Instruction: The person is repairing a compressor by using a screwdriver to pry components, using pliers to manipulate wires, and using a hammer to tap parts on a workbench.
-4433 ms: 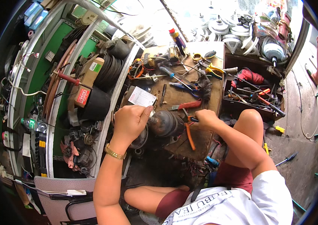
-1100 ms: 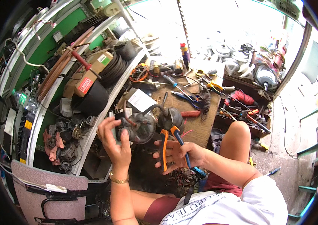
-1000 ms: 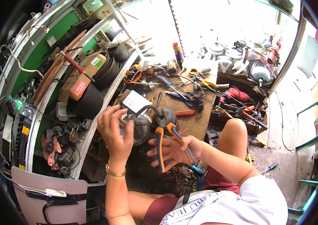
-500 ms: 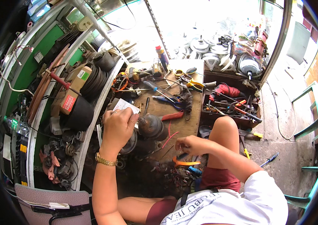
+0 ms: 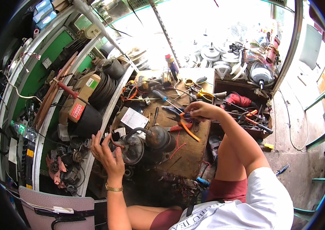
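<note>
My left hand point(image 5: 109, 156) is open, fingers spread, close beside a copper tube point(image 5: 115, 140) that rises from a greasy round metal unit point(image 5: 132, 150). Next to that unit stands a dark domed metal canister point(image 5: 161, 138) with a black bent pipe joined to its top. Farther right, my right hand point(image 5: 204, 110) is closed over a pair of pliers with orange handles point(image 5: 190, 131), above the tools on the wooden table point(image 5: 193, 151). Its fingers partly hide the pliers' head. A blue-handled screwdriver point(image 5: 161, 96) lies just beyond this hand.
A white paper point(image 5: 134, 118) lies behind the canister. Yellow-handled pliers point(image 5: 204, 93) rest at the table's far side. A tool box point(image 5: 260, 132) with a red power tool point(image 5: 240, 100) stands to the right. At left, a metal shelf holds a cardboard box point(image 5: 84, 92) and parts.
My left hand has come off the canister's top, moved nearer and left, and spread its fingers. My right hand has moved away from me with the orange-handled pliers, over the table's tools.
</note>
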Available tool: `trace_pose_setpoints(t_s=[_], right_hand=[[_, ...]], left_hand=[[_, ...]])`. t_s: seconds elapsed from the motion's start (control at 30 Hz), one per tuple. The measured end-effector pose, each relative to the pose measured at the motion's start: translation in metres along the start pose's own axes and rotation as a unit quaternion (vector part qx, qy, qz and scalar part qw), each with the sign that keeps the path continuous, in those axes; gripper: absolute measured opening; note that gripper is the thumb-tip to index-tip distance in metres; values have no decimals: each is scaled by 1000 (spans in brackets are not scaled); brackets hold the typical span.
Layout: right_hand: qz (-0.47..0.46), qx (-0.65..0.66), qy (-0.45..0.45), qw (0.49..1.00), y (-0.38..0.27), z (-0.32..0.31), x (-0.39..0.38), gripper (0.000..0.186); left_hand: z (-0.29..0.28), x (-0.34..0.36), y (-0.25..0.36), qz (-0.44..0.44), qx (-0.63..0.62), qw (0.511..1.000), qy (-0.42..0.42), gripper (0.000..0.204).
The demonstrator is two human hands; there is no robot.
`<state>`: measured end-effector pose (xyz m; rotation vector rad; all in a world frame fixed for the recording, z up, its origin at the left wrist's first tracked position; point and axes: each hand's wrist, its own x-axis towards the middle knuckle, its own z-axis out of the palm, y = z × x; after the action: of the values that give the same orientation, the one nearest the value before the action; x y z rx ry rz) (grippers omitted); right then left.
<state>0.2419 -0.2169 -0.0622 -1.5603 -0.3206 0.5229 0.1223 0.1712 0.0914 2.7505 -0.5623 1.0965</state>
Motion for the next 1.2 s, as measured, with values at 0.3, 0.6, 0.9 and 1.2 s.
trace_pose_setpoints(t_s=[0.3, 0.6, 0.9, 1.2], right_hand=[[61, -435, 341, 831, -7, -41, 62, 34], [129, -534, 313, 775, 19, -38, 65, 27], [-152, -441, 270, 842, 31, -47, 90, 47], [151, -535, 123, 822, 40, -86, 39, 39]], left_hand=[[21, -21, -16, -194, -271, 940, 72, 55], [24, -9, -10, -246, -424, 871, -31, 40], [22, -10, -17, -225, -381, 896, -45, 37], [21, -4, -12, -178, -324, 928, -46, 32]])
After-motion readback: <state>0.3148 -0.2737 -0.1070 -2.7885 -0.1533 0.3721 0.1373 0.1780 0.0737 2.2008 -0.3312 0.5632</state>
